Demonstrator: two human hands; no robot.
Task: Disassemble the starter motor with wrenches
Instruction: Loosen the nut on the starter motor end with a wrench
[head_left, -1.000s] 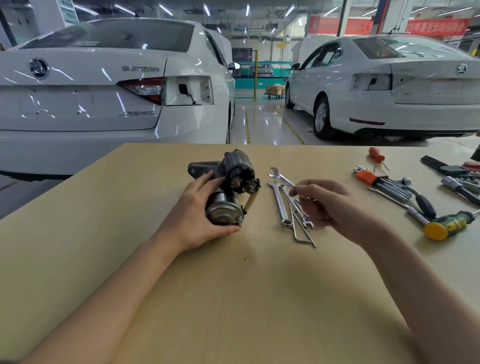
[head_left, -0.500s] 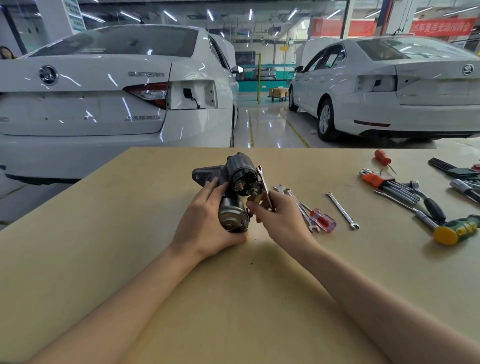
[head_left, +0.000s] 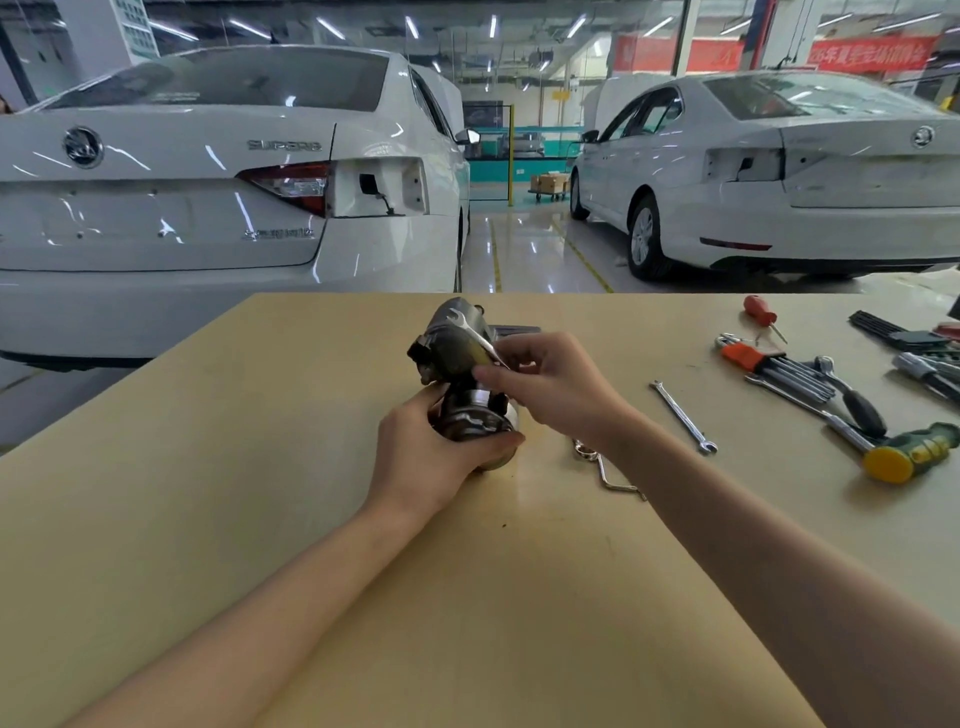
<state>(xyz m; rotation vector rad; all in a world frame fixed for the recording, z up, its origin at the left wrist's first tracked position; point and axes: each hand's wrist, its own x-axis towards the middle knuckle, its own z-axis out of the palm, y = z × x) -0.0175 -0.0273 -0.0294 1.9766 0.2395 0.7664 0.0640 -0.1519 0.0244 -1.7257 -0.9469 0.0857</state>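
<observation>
Left hand (head_left: 431, 457): I grip the starter motor (head_left: 457, 374) at its near end on the tabletop (head_left: 260, 467).
Right hand (head_left: 550, 389): I pinch a wrench (head_left: 475, 332), seemingly lying across the motor's top.

The left hand (head_left: 431, 457) is turning the starter motor (head_left: 457, 358) round. The right hand (head_left: 545, 384) is now laying its wrench (head_left: 475, 332) across the motor's top.
</observation>
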